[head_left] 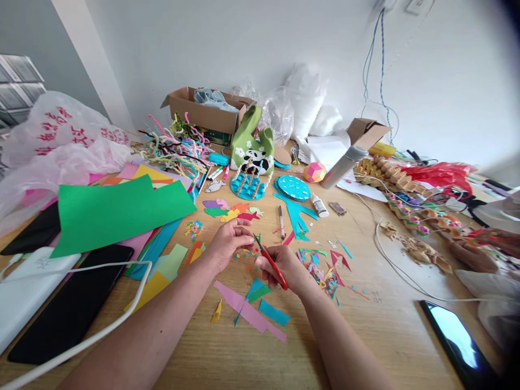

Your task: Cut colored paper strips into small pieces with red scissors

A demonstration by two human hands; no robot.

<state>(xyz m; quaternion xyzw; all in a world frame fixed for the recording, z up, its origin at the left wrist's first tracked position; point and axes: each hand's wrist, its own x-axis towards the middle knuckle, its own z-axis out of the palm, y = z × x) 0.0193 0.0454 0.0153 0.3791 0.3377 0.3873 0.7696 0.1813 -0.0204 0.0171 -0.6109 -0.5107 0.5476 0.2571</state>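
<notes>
My right hand (280, 264) is closed around the red handles of a pair of scissors (273, 266), whose blades point up and left toward my other hand. My left hand (232, 238) has its thumb and fingers pinched together beside the blade tips; a tiny green piece shows there, too small to make out fully. Small round paper dots (246, 253) lie beneath the hands. Behind them are colourful paper fish (231, 210). Pink and blue paper strips (247, 313) lie nearer to me, and a heap of paper scraps (319, 266) is right of my right hand.
Green paper sheets (122, 211), a black tablet (69, 309) and a white cable lie left. A grey bottle (343, 167), glue bottle (319, 206) and panda bag (254, 146) stand behind. A phone (457, 341) lies right, near another person's hands (477, 252).
</notes>
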